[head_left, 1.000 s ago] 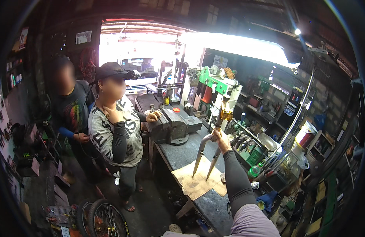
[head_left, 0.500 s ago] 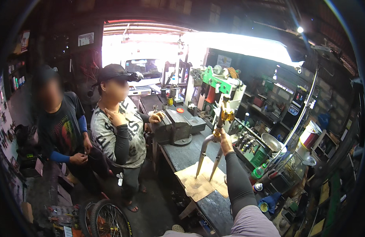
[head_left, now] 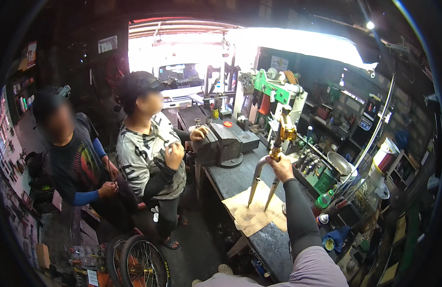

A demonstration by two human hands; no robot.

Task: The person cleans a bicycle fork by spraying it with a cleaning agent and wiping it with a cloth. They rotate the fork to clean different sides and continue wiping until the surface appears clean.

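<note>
My right hand (head_left: 282,167) is closed around the top of a bicycle fork (head_left: 257,179), just under its crown. The fork stands upright, its two tapered grey legs pointing down. A gold-coloured stem clamp (head_left: 289,132) sits on the steerer above my hand. Both leg tips rest on or just above a flattened piece of cardboard (head_left: 245,221) lying on the dark workbench (head_left: 271,246). Black sleeve covers my right forearm. My left hand is out of the picture.
A large bench vise (head_left: 223,146) stands on the bench's far part, with a person's hand (head_left: 199,133) on it. Another person (head_left: 82,162) stands further left. Bicycle wheels (head_left: 144,263) lean at lower left. A green machine (head_left: 273,88) and crowded shelves (head_left: 343,162) flank the right.
The whole view has shifted, so the bench and fork appear further right and slightly lower. My right hand keeps its hold on the fork. The person by the vise has lowered one hand from the chin.
</note>
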